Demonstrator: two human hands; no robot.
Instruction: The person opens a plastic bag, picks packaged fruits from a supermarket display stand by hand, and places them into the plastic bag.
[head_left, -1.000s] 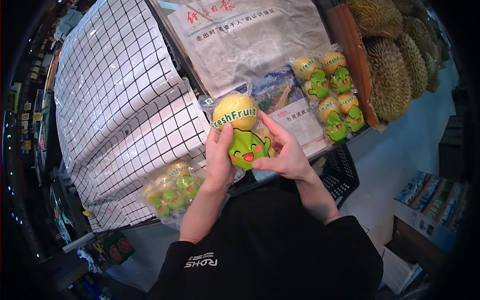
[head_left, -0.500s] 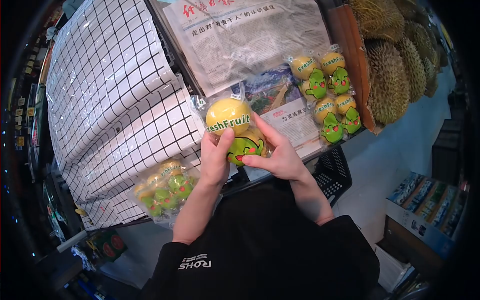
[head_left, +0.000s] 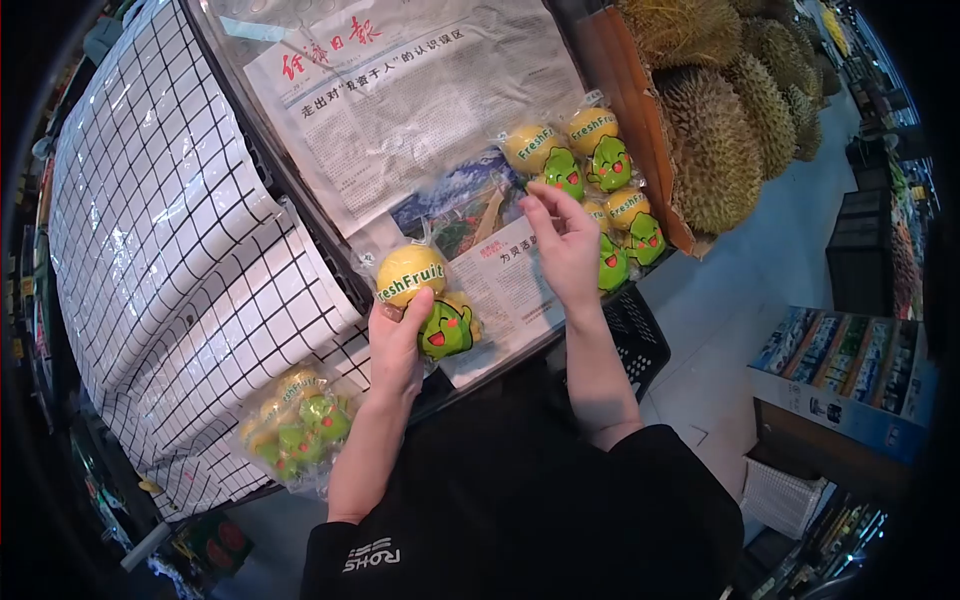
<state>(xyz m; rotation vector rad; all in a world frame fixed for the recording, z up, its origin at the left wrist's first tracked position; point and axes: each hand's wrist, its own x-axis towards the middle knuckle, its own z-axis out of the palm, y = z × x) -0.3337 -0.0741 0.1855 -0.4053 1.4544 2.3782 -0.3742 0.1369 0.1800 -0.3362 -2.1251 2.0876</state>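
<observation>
My left hand (head_left: 395, 345) is closed on a clear bag of yellow fruit (head_left: 411, 275) printed "FreshFruit" with a green smiling cartoon, its thumb across the front. The bag is upright at the near left corner of the newspaper. My right hand (head_left: 572, 255) is off that bag, over the paper's right side, fingers loosely bent with a small gap between thumb and forefinger, and nothing shows in them. Beside and partly behind it lie several similar fruit packs (head_left: 608, 163) in two rows. Whether the fingertips touch a pack I cannot tell.
Newspaper (head_left: 370, 110) lines the display bin. A white checkered cover (head_left: 160, 180) spreads on the left, with another fruit bag (head_left: 297, 420) at its near edge. Spiky durians (head_left: 705, 140) are piled behind a cardboard edge (head_left: 655, 140). A black crate (head_left: 628, 345) stands below the bin's edge.
My right hand has let go of the held fruit bag and moved up and right toward the packs. My left hand keeps the bag. The view has shifted to the right.
</observation>
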